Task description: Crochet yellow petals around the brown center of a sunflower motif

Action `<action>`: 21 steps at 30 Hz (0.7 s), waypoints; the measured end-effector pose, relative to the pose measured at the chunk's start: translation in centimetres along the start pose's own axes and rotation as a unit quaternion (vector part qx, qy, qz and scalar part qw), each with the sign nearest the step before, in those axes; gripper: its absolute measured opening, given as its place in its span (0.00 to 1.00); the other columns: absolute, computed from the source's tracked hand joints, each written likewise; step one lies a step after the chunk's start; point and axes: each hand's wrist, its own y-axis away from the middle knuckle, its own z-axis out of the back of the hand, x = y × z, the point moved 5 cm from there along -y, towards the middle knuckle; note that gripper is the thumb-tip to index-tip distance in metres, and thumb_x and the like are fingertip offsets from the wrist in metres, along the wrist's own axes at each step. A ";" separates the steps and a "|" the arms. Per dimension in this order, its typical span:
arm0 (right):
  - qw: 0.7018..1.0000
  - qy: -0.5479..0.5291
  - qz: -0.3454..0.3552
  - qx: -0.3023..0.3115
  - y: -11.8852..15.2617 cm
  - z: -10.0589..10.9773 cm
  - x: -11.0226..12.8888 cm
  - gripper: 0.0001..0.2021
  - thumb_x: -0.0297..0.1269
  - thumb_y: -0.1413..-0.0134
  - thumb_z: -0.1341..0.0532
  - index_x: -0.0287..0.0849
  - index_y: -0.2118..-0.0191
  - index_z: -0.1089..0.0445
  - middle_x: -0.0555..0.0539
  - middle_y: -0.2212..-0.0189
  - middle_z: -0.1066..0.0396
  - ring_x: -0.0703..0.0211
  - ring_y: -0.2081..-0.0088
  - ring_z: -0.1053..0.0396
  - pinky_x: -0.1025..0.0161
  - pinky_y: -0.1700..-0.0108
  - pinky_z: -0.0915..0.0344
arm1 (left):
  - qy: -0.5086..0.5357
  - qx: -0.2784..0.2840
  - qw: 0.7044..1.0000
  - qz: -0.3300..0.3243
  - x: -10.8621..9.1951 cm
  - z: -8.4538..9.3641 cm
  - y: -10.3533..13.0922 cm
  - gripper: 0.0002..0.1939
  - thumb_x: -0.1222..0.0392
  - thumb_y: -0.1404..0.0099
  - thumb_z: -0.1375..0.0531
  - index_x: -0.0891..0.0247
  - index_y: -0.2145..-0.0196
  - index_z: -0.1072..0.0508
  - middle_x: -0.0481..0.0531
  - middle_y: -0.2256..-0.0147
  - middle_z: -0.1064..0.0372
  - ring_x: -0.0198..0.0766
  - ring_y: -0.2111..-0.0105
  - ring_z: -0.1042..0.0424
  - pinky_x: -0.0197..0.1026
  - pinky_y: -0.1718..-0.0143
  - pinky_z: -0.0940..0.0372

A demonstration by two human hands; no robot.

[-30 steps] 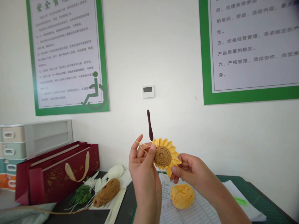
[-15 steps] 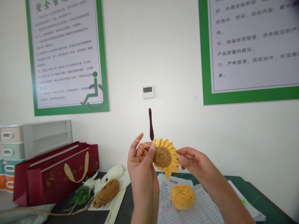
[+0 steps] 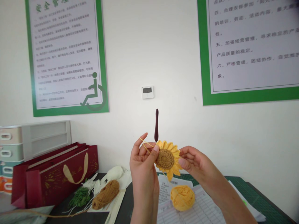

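A crocheted sunflower (image 3: 164, 159) with a brown centre and yellow petals is held up between both hands. My left hand (image 3: 146, 160) pinches its left edge between thumb and fingers, with yellow yarn looped over the raised index finger. My right hand (image 3: 195, 161) grips the petals on the right side. A crochet hook (image 3: 156, 124) with a dark handle stands upright at the flower's top left; its tip is hidden behind the flower and fingers. A yellow ball of yarn (image 3: 182, 198) lies below, on printed sheets.
Brown yarn (image 3: 106, 194), green yarn (image 3: 79, 196) and white yarn (image 3: 115, 172) lie on the dark table at left. Behind them are red gift bags (image 3: 60, 177) and a drawer unit (image 3: 46, 135). A green cutting mat (image 3: 259, 199) is at right.
Both hands have shifted slightly, the left one and the flower a little to the right. The hook's handle has moved right and stands more upright. Both hands keep hold of the flower.
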 end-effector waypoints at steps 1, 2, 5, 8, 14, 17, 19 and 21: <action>1.000 -0.003 0.001 -0.008 0.0 0.1 0.1 0.19 0.54 0.47 0.30 0.45 0.60 0.26 0.45 0.64 0.22 0.54 0.61 0.24 0.59 0.57 0.29 | -0.004 0.004 1.000 0.002 -0.1 -0.1 0.0 0.28 0.69 0.49 0.24 0.59 0.50 0.22 0.46 0.71 0.22 0.33 0.70 0.26 0.35 0.61 0.32; 1.000 -0.005 0.002 -0.015 -0.1 0.2 0.2 0.19 0.54 0.46 0.30 0.45 0.59 0.26 0.44 0.63 0.21 0.53 0.60 0.24 0.58 0.56 0.29 | -0.009 0.009 1.000 0.006 -0.1 -0.2 0.0 0.28 0.69 0.49 0.25 0.60 0.50 0.22 0.47 0.72 0.22 0.32 0.70 0.27 0.35 0.62 0.32; 1.000 -0.003 0.010 -0.020 -0.3 0.4 0.3 0.17 0.53 0.44 0.31 0.44 0.60 0.25 0.44 0.62 0.20 0.54 0.60 0.24 0.59 0.55 0.29 | -0.024 0.028 0.999 0.021 -0.1 -0.6 0.2 0.28 0.69 0.49 0.25 0.62 0.49 0.22 0.47 0.72 0.22 0.32 0.72 0.28 0.34 0.65 0.33; 1.000 0.010 0.015 -0.016 -0.4 0.6 0.0 0.16 0.53 0.44 0.31 0.43 0.64 0.25 0.47 0.67 0.22 0.56 0.63 0.26 0.61 0.59 0.31 | -0.037 0.043 0.998 0.033 -0.1 -0.9 0.4 0.29 0.69 0.49 0.25 0.62 0.49 0.22 0.48 0.72 0.22 0.32 0.72 0.28 0.34 0.67 0.33; 0.999 0.026 0.021 -0.017 -0.4 0.7 -0.5 0.16 0.52 0.42 0.33 0.44 0.67 0.29 0.51 0.72 0.28 0.60 0.68 0.31 0.64 0.64 0.35 | -0.060 0.057 0.996 0.040 0.0 -1.1 0.7 0.28 0.68 0.47 0.25 0.62 0.49 0.23 0.47 0.71 0.22 0.32 0.72 0.29 0.33 0.68 0.34; 0.999 0.023 0.023 -0.014 -0.3 0.5 -0.3 0.15 0.52 0.41 0.33 0.45 0.62 0.28 0.48 0.66 0.24 0.57 0.63 0.27 0.62 0.59 0.32 | -0.074 0.067 0.994 0.038 0.0 -1.2 0.7 0.27 0.68 0.46 0.26 0.62 0.48 0.24 0.47 0.71 0.23 0.32 0.71 0.29 0.34 0.66 0.34; 0.999 0.022 0.034 -0.012 -0.3 0.4 0.0 0.16 0.52 0.41 0.34 0.46 0.56 0.27 0.46 0.59 0.22 0.54 0.56 0.25 0.60 0.53 0.31 | -0.085 0.077 0.993 0.037 -0.1 -1.3 0.8 0.27 0.68 0.45 0.26 0.62 0.48 0.24 0.47 0.71 0.23 0.32 0.71 0.29 0.35 0.65 0.33; 0.998 0.027 0.049 -0.009 -0.3 0.3 0.3 0.16 0.51 0.41 0.33 0.46 0.54 0.27 0.45 0.57 0.22 0.53 0.54 0.25 0.59 0.51 0.31 | -0.097 0.093 0.990 0.040 -0.2 -1.6 0.9 0.26 0.68 0.45 0.27 0.62 0.48 0.24 0.46 0.71 0.24 0.33 0.71 0.29 0.35 0.66 0.34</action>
